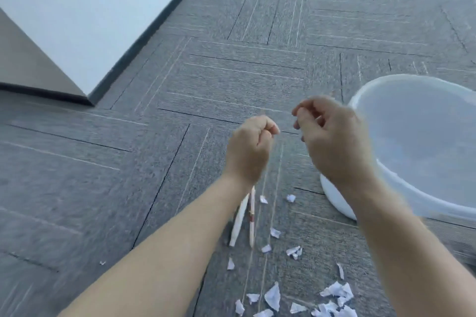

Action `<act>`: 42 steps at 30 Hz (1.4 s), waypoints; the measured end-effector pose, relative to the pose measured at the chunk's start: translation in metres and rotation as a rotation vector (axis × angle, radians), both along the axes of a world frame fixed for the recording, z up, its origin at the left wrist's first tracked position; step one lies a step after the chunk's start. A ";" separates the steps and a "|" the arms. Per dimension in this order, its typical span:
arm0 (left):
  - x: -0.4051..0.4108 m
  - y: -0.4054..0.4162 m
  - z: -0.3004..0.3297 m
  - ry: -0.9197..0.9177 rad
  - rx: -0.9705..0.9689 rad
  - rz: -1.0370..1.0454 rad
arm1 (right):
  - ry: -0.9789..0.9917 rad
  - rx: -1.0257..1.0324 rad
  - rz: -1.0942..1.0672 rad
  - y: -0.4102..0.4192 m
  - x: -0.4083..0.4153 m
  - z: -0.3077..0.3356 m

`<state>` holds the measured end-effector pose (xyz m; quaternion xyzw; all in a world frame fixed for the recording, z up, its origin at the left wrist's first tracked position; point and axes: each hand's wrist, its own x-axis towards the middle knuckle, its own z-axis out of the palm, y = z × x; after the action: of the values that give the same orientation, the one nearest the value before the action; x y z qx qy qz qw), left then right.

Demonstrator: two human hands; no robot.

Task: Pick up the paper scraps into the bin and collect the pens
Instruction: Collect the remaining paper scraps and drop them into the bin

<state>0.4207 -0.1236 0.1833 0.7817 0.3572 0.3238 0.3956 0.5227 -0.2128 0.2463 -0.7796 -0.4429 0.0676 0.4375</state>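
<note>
Bin point(401, 121): white, round and wide, at the right on the carpet; its rim faces up, and only a pale inside shows. The right forearm crosses its near left edge.
Carpet point(128, 162): grey tiles with thin light and dark lines, filling most of the view; blurred in places.
Wall point(77, 8): pale panel at the far left, with a dark strip along its foot where it meets the carpet.
Left hand point(251, 147): raised over the carpet, left of the bin, curled into a loose fist with the thumb against the forefinger. Whether it pinches anything, I cannot tell; the picture is smeared there.
Right hand point(327, 136): raised just right of the left hand, apart from it, at the bin's left rim. Fingers bent inward and close together, narrow; whether they hold anything, I cannot tell.
Pens point(244, 216): two pale sticks lying on the carpet below the left wrist, side by side and nearly touching at the far end, spreading a little toward the near end. One has a reddish band at its middle.
Scraps point(334, 296): white torn paper bits on the carpet, thickest at the near edge, right of centre; a few single ones lie near the pens and just left of the bin. One tiny bit point(102, 262) lies alone, well to the left.
</note>
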 end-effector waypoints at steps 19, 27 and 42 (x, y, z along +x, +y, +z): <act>-0.364 -0.035 -0.174 0.744 -0.362 0.522 | -0.422 -0.790 1.282 0.071 -0.257 -0.221; -0.362 -0.082 -0.174 0.527 -0.053 0.266 | -0.275 -0.495 1.330 0.020 -0.242 -0.228; -0.361 -0.050 -0.182 0.801 -0.108 0.509 | -0.513 -0.807 1.346 0.049 -0.262 -0.227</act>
<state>0.0600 -0.1731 0.0008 0.7111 0.6779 0.0647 0.1750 0.2610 -0.1639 0.0198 -0.4357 -0.8432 0.2890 -0.1251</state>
